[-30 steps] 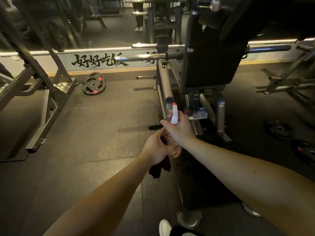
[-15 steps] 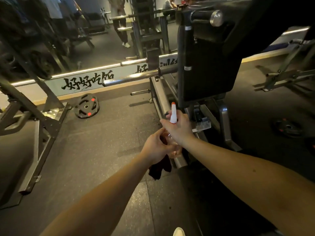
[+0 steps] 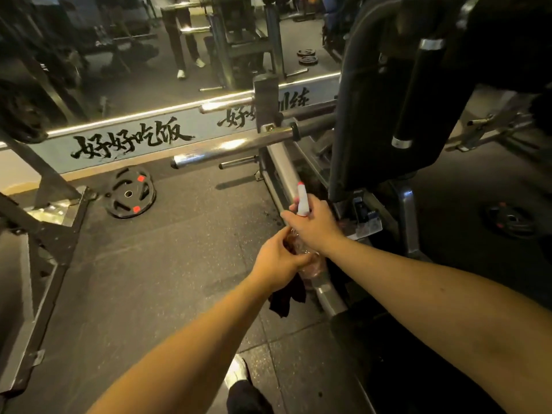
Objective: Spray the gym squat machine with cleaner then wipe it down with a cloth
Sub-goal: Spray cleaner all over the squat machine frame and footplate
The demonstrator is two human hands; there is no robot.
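Spray bottle (image 3: 301, 201) points at squat machine (image 3: 373, 130), right hand (image 3: 316, 227) fingers curled round it; left hand (image 3: 277, 261) steadies its base, clutching cloth (image 3: 288, 297).

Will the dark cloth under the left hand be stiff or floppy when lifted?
Probably floppy: the dark cloth hangs in loose folds below the left hand. Likely light too, as that hand seems to hold it together with the spray bottle.

Open floor (image 3: 179, 258) to our left gives free passage between the rack frame (image 3: 56, 234) and the squat machine (image 3: 406, 216); one weight plate (image 3: 130, 192) lies on it near the wall. Ahead, a chrome bar (image 3: 239, 147) juts leftward above the floor. To our right, the machine's dark pad (image 3: 373, 130) and slanted rail (image 3: 282, 168) block the way.
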